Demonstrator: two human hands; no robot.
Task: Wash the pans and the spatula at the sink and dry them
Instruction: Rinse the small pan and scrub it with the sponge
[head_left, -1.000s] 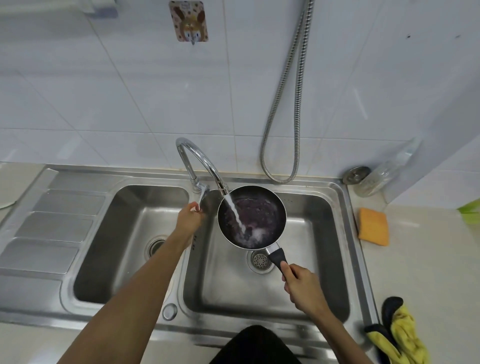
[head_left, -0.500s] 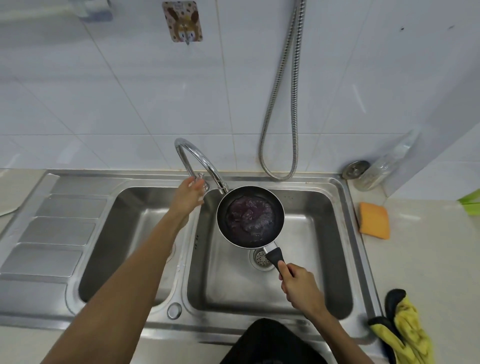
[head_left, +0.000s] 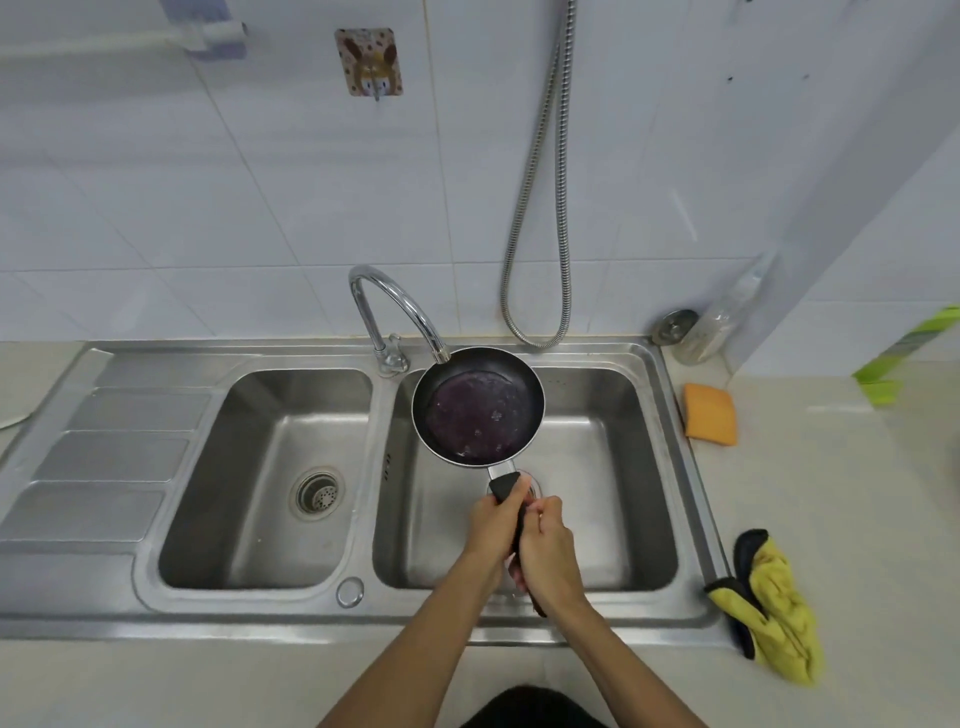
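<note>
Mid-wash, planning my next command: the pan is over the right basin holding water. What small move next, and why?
Probably tip the frying pan so its murky water pours into the right basin. Both the left hand and right hand grip the handle, the faucet shows no stream, and bubbly water sits in the pan.

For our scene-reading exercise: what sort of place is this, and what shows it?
Probably a home kitchen: a steel double sink with a tap, a pan held over it, a sponge on the counter.
</note>
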